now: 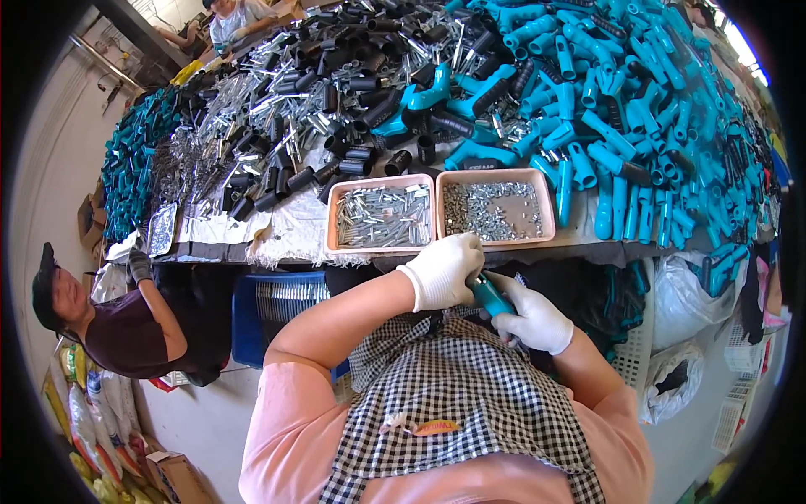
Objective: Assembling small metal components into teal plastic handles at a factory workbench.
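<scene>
In front of my apron, my right hand (pixel 535 317), in a white glove, grips a teal plastic handle (pixel 489 296). My left hand (pixel 445 270), also gloved in white, is closed at the handle's upper end, and its fingertips are mostly hidden. Just beyond my hands, two pink trays stand side by side at the table edge. The left tray (pixel 382 249) contains metal pins, while small metal nuts or similar pieces lie in the right tray (pixel 504 241).
Teal angled handles (pixel 646 118) are heaped at the right. Black sleeves (pixel 281 181) and metal rods (pixel 239 105) cover the middle and left. A blue crate (pixel 245 315) stands under the table. One co-worker (pixel 134 332) sits at the left, another (pixel 238 21) at the far side.
</scene>
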The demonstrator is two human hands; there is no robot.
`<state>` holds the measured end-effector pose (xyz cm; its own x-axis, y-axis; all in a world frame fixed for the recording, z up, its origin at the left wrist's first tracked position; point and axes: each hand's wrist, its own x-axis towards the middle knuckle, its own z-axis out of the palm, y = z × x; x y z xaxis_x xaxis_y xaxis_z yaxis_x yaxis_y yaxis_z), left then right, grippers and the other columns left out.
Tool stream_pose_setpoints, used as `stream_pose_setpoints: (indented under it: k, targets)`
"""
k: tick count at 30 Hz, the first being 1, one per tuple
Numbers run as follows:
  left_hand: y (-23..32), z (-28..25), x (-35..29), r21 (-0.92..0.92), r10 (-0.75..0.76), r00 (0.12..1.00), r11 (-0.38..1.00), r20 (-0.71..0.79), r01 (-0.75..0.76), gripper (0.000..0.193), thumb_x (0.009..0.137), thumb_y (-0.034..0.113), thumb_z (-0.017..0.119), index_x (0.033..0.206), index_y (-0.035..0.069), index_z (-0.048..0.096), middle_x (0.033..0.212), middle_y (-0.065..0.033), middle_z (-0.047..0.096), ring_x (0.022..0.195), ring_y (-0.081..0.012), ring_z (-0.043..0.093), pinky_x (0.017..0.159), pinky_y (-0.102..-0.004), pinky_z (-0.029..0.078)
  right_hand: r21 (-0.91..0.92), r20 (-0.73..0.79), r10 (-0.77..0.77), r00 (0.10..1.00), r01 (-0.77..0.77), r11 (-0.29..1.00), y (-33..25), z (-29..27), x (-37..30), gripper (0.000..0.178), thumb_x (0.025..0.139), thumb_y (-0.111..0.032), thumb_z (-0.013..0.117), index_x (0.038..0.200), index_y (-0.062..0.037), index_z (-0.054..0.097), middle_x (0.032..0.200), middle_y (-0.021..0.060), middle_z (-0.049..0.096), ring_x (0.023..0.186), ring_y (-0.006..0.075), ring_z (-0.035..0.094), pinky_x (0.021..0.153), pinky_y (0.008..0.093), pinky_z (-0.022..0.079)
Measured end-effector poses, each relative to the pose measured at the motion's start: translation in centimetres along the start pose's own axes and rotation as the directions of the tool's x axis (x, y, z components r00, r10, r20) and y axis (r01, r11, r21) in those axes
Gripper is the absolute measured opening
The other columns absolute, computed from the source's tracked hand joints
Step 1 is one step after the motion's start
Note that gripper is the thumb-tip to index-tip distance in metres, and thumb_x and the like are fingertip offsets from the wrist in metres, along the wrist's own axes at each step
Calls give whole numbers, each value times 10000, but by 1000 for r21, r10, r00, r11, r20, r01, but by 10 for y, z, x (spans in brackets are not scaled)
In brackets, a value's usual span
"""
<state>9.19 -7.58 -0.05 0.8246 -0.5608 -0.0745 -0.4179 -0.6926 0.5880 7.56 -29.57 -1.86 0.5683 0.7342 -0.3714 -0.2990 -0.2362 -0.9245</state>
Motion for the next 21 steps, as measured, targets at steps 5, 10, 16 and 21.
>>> stream_pose_setpoints:
  k: [5, 10, 16, 21]
  targets:
    - [1, 1, -6, 39, 19, 988, 999, 155, -25, 430, 661, 239, 735, 1041, 52, 658, 864, -163, 680, 814, -343, 665, 761, -406, 532, -222, 36, 52, 998, -43, 974, -2, -12, 1, 652, 786, -101, 622, 1397, -23, 410, 1010, 121, 651, 681, 162, 637, 631, 288, 537]
    - [-1, 5, -8, -41, -86, 973, 994, 214, 97, 379, 641, 308, 741, 887, 29, 671, 763, -167, 666, 732, -334, 665, 697, -403, 534, -745, -37, -167, 985, 84, 662, 12, -18, -4, 584, 726, -324, 751, 1214, -62, 569, 871, 171, 692, 754, 351, 675, 678, 412, 546]
    - [-11, 6, -3, -265, -141, 914, 930, 380, 254, 451, 610, 346, 760, 864, -16, 671, 750, -170, 656, 699, -268, 638, 646, -369, 504, -949, 171, -650, 741, 301, 94, 33, -16, -4, 542, 753, -350, 749, 1189, -76, 576, 659, 30, 580, 490, 187, 570, 446, 319, 433]
    - [-17, -1, 15, -279, -98, 903, 932, 419, 230, 458, 624, 344, 755, 876, -30, 671, 718, -146, 650, 659, -229, 632, 603, -348, 499, -937, 170, -754, 635, 341, 75, 43, -27, 2, 540, 749, -308, 765, 1193, -66, 577, 684, 31, 575, 490, 185, 550, 431, 317, 417]
